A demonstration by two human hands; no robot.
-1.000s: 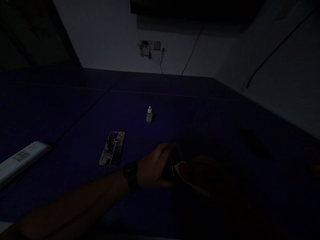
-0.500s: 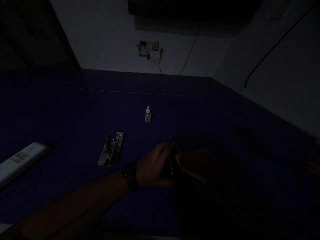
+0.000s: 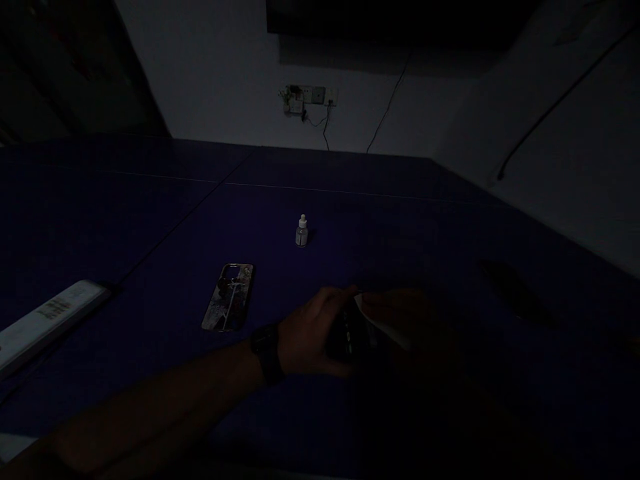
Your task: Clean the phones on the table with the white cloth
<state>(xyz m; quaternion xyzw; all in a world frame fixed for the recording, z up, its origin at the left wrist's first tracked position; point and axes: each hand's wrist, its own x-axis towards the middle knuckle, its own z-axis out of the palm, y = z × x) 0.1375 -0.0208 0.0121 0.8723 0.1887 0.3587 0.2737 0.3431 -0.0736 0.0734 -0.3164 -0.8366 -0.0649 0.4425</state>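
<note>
My left hand [image 3: 313,330], with a black watch on its wrist, is closed around the edge of a dark glossy phone [image 3: 347,333] lying low over the table. Small light reflections show on its surface. In deep shadow on the right, my right hand [image 3: 407,310] presses a white cloth or wipe [image 3: 387,327] against the phone. Most of the right fingers and the phone's far side are too dark to make out. Left of my hands lies a patterned phone case [image 3: 229,298]. Beyond them a small dropper bottle [image 3: 301,233] with a white top stands upright.
A white power strip [image 3: 55,320] lies on the dark blue table [image 3: 380,233] at the left. At the right is a flat dark object [image 3: 510,283]. Wall sockets [image 3: 315,95] with cables and a black screen [image 3: 395,20] are on the back wall.
The view has shifted slightly, so the things on the table appear a little further right. Both hands stay together at the phone, with the cloth a little changed in position.
</note>
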